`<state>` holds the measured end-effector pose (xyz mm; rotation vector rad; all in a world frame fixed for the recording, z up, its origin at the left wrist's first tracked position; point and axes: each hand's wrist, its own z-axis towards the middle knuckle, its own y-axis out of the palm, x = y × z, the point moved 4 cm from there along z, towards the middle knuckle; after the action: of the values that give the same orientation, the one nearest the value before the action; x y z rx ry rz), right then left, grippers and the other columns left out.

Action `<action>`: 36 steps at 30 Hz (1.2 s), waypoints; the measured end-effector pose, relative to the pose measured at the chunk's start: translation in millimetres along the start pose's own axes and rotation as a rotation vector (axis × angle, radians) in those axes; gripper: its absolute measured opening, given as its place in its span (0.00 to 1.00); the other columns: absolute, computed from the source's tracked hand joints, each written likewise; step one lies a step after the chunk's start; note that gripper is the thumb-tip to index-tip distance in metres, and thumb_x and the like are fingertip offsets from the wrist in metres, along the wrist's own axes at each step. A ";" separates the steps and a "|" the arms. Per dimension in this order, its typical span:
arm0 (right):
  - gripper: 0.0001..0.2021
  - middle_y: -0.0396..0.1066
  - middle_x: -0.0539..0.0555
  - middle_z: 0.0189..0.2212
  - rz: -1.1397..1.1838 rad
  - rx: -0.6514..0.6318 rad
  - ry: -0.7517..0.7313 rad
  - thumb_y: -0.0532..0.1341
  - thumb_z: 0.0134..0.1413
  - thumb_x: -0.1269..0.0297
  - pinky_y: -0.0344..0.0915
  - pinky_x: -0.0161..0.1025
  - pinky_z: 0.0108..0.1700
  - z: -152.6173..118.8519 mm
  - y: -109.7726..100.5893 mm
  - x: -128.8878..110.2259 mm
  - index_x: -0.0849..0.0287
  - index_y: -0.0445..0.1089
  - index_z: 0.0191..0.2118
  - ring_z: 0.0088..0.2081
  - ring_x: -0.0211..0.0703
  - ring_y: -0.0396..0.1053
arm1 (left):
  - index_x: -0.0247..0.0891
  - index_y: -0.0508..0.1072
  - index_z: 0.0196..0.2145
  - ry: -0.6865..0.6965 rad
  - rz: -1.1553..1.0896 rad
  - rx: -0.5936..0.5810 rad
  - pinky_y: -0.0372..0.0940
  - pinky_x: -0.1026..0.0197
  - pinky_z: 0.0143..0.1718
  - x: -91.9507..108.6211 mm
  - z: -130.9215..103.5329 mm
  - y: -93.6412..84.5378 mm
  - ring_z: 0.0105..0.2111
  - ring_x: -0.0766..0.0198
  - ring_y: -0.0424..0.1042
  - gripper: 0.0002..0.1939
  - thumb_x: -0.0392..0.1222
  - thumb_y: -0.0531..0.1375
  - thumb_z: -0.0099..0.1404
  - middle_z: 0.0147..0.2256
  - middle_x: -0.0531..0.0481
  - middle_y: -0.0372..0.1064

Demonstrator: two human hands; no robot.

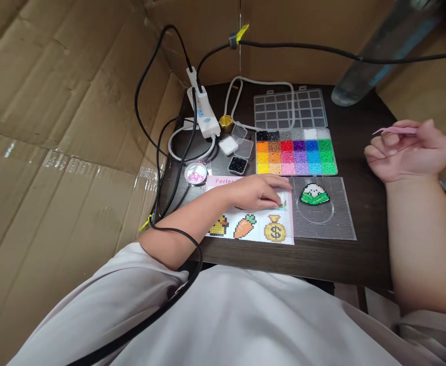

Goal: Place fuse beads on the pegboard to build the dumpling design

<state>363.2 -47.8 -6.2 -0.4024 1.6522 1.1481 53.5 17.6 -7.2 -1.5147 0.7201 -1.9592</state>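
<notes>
My left hand (259,192) rests on the printed pattern sheet (257,235) with its fingers stretched out, covering part of the pictures. A carrot, a money bag and part of a yellow figure show below it. Off to the right, above the table, my right hand (413,150) is closed around pink tweezers (398,130), their tip pointing left. Between my hands a clear pegboard (343,223) lies beside the sheet. On it sits a bead figure (314,195) in white and green with a black outline, over a clear round shape.
Behind the pegboard stands a bead box (297,152) with many colours, its clear lid (289,109) folded back. Small containers of black beads (237,164), white beads (228,146) and pink beads (196,174) are at left. A power strip (206,117) and black cables (137,84) crowd that side.
</notes>
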 end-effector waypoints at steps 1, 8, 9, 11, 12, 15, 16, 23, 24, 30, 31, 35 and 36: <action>0.14 0.58 0.49 0.11 -0.010 -0.026 0.006 0.66 0.42 0.53 0.41 0.32 0.15 -0.4 0.7 -0.2 0.60 0.74 0.23 0.13 0.33 0.48 | 0.36 0.82 0.38 0.001 -0.001 0.006 0.61 0.52 0.63 -0.6 -0.2 0.2 0.61 0.54 0.63 0.10 0.37 0.59 0.67 0.57 0.38 0.68; 0.16 0.50 0.47 0.10 0.019 0.059 -0.015 0.65 0.44 0.53 0.35 0.31 0.15 -2.4 3.1 0.3 0.60 0.68 0.17 0.12 0.31 0.45 | 0.37 0.82 0.39 0.001 0.004 -0.006 0.60 0.52 0.63 -1.0 0.1 1.0 0.62 0.55 0.63 0.12 0.39 0.58 0.68 0.58 0.39 0.67; 0.17 0.49 0.46 0.11 0.035 0.096 -0.012 0.63 0.47 0.54 0.35 0.30 0.15 -3.0 3.3 0.1 0.60 0.67 0.17 0.12 0.31 0.44 | 0.36 0.82 0.39 0.000 0.004 -0.008 0.60 0.52 0.63 -0.7 0.2 1.1 0.62 0.55 0.63 0.12 0.39 0.58 0.68 0.58 0.39 0.67; 0.20 0.47 0.46 0.11 0.080 0.173 0.003 0.59 0.53 0.54 0.34 0.29 0.15 -4.1 3.1 -0.3 0.60 0.64 0.16 0.12 0.30 0.41 | 0.36 0.82 0.39 -0.017 -0.003 -0.012 0.60 0.52 0.63 -0.9 0.3 1.4 0.62 0.55 0.63 0.12 0.39 0.58 0.68 0.58 0.40 0.67; 0.21 0.46 0.45 0.11 0.108 0.207 0.012 0.57 0.55 0.54 0.34 0.29 0.14 -4.5 2.7 -0.4 0.60 0.63 0.16 0.12 0.29 0.39 | 0.37 0.82 0.39 -0.030 -0.008 -0.013 0.60 0.52 0.63 -1.2 0.4 1.6 0.62 0.55 0.63 0.11 0.39 0.58 0.67 0.58 0.41 0.67; 0.24 0.44 0.44 0.12 0.179 0.273 0.041 0.52 0.60 0.52 0.34 0.28 0.13 -5.0 0.1 0.2 0.60 0.62 0.17 0.12 0.28 0.37 | 0.38 0.82 0.39 -0.044 -0.009 -0.019 0.59 0.50 0.63 -1.7 0.2 2.1 0.62 0.55 0.63 0.11 0.38 0.58 0.67 0.59 0.42 0.66; 0.24 0.44 0.44 0.12 0.195 0.280 0.046 0.52 0.61 0.52 0.35 0.27 0.13 -4.9 -0.9 0.5 0.60 0.63 0.18 0.12 0.28 0.37 | 0.38 0.82 0.39 -0.039 -0.005 -0.020 0.60 0.50 0.63 -1.7 0.1 2.1 0.62 0.55 0.63 0.11 0.38 0.58 0.67 0.58 0.41 0.66; 0.18 0.47 0.44 0.15 0.360 0.296 0.027 0.51 0.60 0.58 0.41 0.25 0.11 -1.5 -5.4 0.6 0.60 0.62 0.22 0.13 0.26 0.40 | 0.38 0.82 0.39 -0.022 -0.003 -0.006 0.60 0.51 0.63 -1.3 -0.5 0.9 0.62 0.54 0.63 0.10 0.37 0.59 0.67 0.58 0.40 0.67; 0.18 0.47 0.44 0.15 0.395 0.304 0.017 0.50 0.61 0.58 0.42 0.25 0.11 -1.1 -5.5 0.1 0.60 0.62 0.22 0.12 0.26 0.41 | 0.37 0.82 0.39 -0.017 -0.002 -0.005 0.60 0.51 0.63 -0.6 -0.4 0.6 0.62 0.54 0.63 0.11 0.37 0.59 0.67 0.58 0.39 0.67; 0.19 0.51 0.43 0.16 0.493 0.318 -0.006 0.47 0.64 0.59 0.44 0.24 0.11 0.2 -6.7 -1.7 0.60 0.62 0.25 0.12 0.25 0.43 | 0.34 0.82 0.39 -0.016 0.008 -0.015 0.60 0.50 0.63 1.8 0.8 -0.2 0.62 0.53 0.63 0.12 0.38 0.58 0.68 0.58 0.37 0.67; 0.18 0.51 0.43 0.16 0.495 0.330 -0.008 0.47 0.64 0.60 0.44 0.25 0.11 0.1 -7.4 -1.9 0.60 0.62 0.25 0.12 0.26 0.44 | 0.34 0.82 0.39 -0.019 0.006 -0.017 0.60 0.51 0.63 1.5 0.8 0.0 0.61 0.53 0.63 0.12 0.38 0.58 0.68 0.58 0.38 0.67; 0.13 0.52 0.44 0.17 0.476 0.374 -0.032 0.50 0.59 0.64 0.45 0.25 0.12 -0.3 -10.1 -2.8 0.60 0.62 0.24 0.13 0.26 0.47 | 0.37 0.82 0.39 -0.031 0.005 -0.023 0.60 0.51 0.63 -0.9 0.3 1.9 0.61 0.55 0.63 0.11 0.38 0.58 0.67 0.58 0.41 0.67; 0.12 0.53 0.44 0.17 0.462 0.378 -0.039 0.50 0.57 0.66 0.46 0.25 0.12 -0.2 -10.5 -2.9 0.61 0.62 0.24 0.13 0.26 0.47 | 0.37 0.82 0.39 -0.031 0.008 -0.025 0.60 0.51 0.63 -1.2 0.2 2.4 0.62 0.55 0.63 0.12 0.38 0.58 0.67 0.58 0.41 0.67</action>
<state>371.9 -53.9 -8.8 0.2547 1.9338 1.1228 54.2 16.8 -9.7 -1.5514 0.7382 -1.9232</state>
